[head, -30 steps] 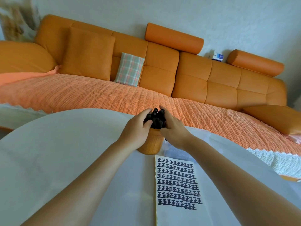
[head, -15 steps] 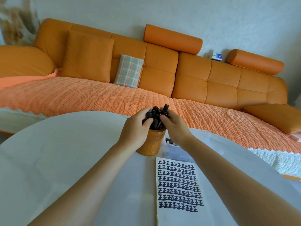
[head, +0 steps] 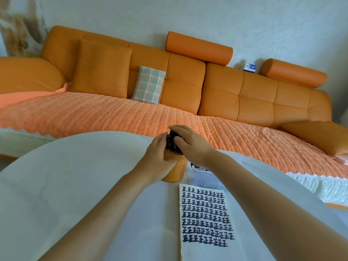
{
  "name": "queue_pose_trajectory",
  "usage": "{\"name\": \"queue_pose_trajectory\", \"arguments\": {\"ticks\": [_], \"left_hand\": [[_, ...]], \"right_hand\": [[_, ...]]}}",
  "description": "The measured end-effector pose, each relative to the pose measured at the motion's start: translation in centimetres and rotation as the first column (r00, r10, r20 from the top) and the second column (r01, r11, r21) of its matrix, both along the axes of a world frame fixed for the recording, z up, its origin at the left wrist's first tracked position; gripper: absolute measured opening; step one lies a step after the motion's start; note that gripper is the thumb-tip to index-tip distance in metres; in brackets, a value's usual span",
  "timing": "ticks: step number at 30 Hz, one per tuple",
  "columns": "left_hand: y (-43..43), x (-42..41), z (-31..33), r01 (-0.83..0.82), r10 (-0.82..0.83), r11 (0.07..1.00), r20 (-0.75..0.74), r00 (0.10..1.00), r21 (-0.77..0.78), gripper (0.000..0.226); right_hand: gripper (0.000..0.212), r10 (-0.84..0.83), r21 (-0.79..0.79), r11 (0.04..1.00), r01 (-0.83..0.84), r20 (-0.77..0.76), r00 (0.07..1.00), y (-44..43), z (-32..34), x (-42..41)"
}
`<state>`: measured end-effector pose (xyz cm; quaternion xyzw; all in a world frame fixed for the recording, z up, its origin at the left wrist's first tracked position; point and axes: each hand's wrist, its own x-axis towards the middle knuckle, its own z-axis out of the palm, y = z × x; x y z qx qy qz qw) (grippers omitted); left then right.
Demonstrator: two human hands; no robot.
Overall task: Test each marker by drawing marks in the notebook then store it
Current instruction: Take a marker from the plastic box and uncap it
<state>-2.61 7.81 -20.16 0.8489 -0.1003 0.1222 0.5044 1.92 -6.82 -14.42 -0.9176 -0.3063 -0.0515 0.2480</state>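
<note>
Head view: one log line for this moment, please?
left hand: grips cup | right hand: rests on markers | notebook: rows of marks

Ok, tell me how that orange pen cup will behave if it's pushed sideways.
Probably tippy: the orange pen cup is tall and narrow, and the black markers bunched above its rim likely make it top-heavy. It would likely slide on the smooth white table first. The left hand gripping it seems to steady it.
</note>
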Motion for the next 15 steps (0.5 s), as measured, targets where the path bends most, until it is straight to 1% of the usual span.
{"name": "queue_pose_trajectory", "arguments": {"ticks": [1,3,4,5,6,7,9,12,13,15], "left_hand": [[0.2,0.1,-0.2,-0.008,0.009,0.999,-0.006,1.000,0.035,0.077],[0.3,0.1,-0.7,-0.017,0.017,0.996,-0.001,1.000,0.086,0.071],[0.2,0.1,-0.8,-0.027,0.027,0.995,0.008,1.000,0.093,0.067],[0.1,0.0,-0.9,-0.047,0.046,0.995,0.019,0.999,0.090,0.063],[0.0,0.1,-1.1,-0.070,0.067,0.995,0.035,0.997,0.076,0.062],[-0.2,0.0,-1.1,-0.091,0.088,0.994,0.045,0.995,0.059,0.063],[-0.3,0.1,-1.3,-0.123,0.121,0.992,0.055,0.991,0.034,0.072],[-0.4,-0.1,-1.8,-0.153,0.153,0.988,0.028,0.988,0.018,0.091],[-0.4,-0.5,-2.0,-0.174,0.174,0.985,0.026,0.984,0.016,0.092],[-0.3,-1.3,-2.4,-0.256,0.254,0.967,0.053,0.966,0.021,0.079]], "right_hand": [[0.049,0.003,0.054,0.999,0.000,-0.053,0.999,-0.1,0.2,0.1],[0.052,0.004,0.228,0.973,0.033,-0.164,0.986,-0.7,0.6,-0.2],[0.051,-0.019,0.288,0.955,0.072,-0.181,0.983,-1.2,0.8,-0.2],[0.048,-0.066,0.308,0.944,0.116,-0.168,0.984,-1.9,0.9,-0.3],[0.043,-0.128,0.288,0.944,0.163,-0.135,0.982,-2.8,0.8,-0.1],[0.037,-0.193,0.238,0.948,0.212,-0.101,0.976,-3.7,0.6,0.2],[0.031,-0.287,0.068,0.954,0.293,-0.080,0.955,-5.7,0.2,0.8],[0.036,-0.349,-0.259,0.916,0.306,-0.139,0.927,-7.8,-0.7,1.3],[0.038,-0.354,-0.344,0.893,0.292,-0.135,0.925,-8.2,-1.0,1.5],[0.040,-0.361,-0.424,0.863,0.275,-0.136,0.922,-8.8,-1.3,1.7]]}}
